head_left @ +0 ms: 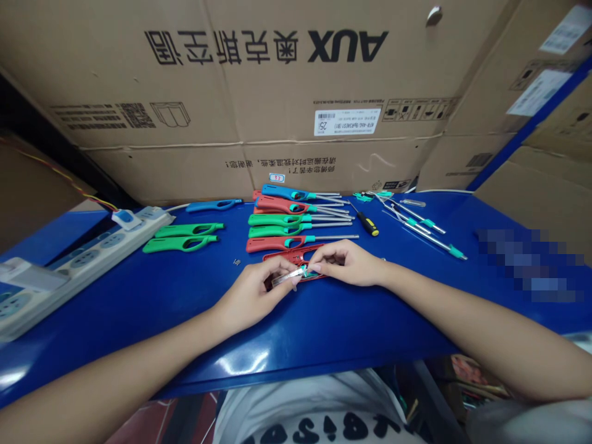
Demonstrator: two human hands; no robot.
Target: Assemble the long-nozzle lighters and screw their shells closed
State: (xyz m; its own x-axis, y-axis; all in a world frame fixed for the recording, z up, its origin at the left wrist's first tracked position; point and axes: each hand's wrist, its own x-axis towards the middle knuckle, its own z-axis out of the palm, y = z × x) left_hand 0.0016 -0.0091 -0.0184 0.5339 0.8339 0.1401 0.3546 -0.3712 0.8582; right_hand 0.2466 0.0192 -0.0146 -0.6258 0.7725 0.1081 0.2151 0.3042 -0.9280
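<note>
My left hand [252, 293] pinches a clear lighter fuel tank [287, 277] between thumb and fingers, just above the table. With its fingertips closed at the tank's teal end, my right hand [349, 262] meets the left; what exactly it grips is too small to make out. Behind and partly under both hands lies an open red lighter shell half [283, 256], its inside facing up. Several whole long-nosed lighters, among them a red one [272, 244], a green one [272, 230] and a blue one [282, 192], lie stacked in a row beyond it.
Green shell halves [185, 244] and a blue one [210, 205] lie at left, by a white power strip [87, 262]. Small metal pins [237, 262] are near my left hand. At right are a screwdriver [369, 224] and metal lighter rods [419, 231]. Cardboard [272, 129] walls the back.
</note>
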